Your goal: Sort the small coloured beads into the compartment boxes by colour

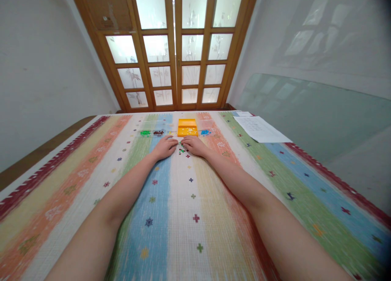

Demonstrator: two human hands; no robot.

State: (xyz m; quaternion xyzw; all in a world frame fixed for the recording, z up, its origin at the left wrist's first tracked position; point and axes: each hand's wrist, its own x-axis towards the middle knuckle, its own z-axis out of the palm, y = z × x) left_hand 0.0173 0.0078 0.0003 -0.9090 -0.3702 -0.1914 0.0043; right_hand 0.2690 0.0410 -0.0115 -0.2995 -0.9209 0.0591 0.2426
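Note:
Both my arms stretch far forward over a striped cloth. My left hand and my right hand lie close together, palms down, fingers curled inward around a small cluster of tiny coloured pieces on the cloth between them. Whether either hand pinches a piece is too small to make out. Just beyond the hands sits an orange tray holding small light pieces. Little heaps of green pieces, dark red pieces and blue pieces lie in a row beside the tray.
A white printed sheet lies at the far right of the cloth. Wooden doors with frosted glass panes stand behind. A glass pane leans along the right wall. A bare wooden edge shows at the left.

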